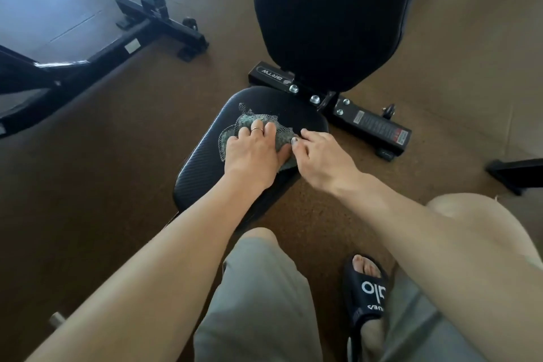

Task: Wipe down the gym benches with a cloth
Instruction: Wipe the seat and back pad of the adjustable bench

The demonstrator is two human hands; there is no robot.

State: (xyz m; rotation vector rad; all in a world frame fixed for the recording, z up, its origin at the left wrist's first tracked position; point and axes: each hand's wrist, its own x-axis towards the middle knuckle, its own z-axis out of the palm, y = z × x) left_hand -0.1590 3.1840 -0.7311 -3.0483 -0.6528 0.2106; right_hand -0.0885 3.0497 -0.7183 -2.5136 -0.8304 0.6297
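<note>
Pressing hand: left hand (253, 146) lies palm-down with fingers spread flat on the cloth (255, 130), a thin ring on one finger.
Second hand: right hand (318, 156) sits just beside the left, fingers curled, fingertips (296, 141) pinching the cloth's near right edge.
Cloth: grey-green with a mesh layer, bunched, lying on the far right part of the seat pad (205, 156), mostly under the left hand.
Seat pad: black, textured, rounded corners, angled toward the viewer; surface beside the cloth is bare.
Back pad: black back pad (332, 17) rises just beyond the seat pad, apart from the cloth.
Frame: black metal base (370, 123) with bolts and a warning label runs beneath the pads.
Surroundings: brown floor (117, 185); a second black frame (97, 56) stands well apart to the left.
Person: grey shorts (258, 288), one foot in a black sandal (367, 291).
</note>
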